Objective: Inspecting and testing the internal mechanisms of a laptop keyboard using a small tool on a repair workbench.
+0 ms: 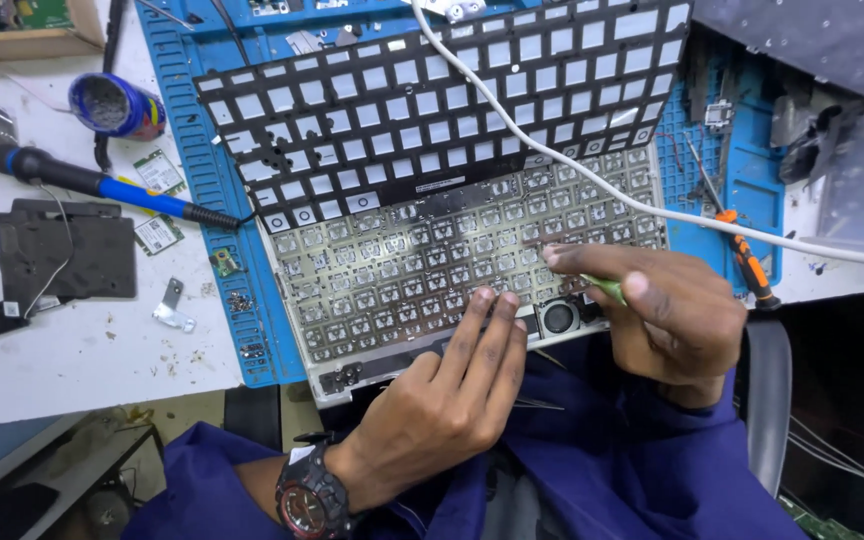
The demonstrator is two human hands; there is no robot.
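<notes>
Two bare hands over a stripped keyboard base (452,265) on a blue mat (217,200), left hand (447,395) flat with loose fingers pressing its near edge, right hand (667,310) curled closed around a green tool (607,288), tool pointing left toward the key mounts, keyboard's long axis running left to right, slightly tilted.

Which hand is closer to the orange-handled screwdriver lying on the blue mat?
Right. The right hand sits just left of the orange-handled screwdriver; the left hand rests farther left, fingertips on the bare grey keyboard frame.
</notes>
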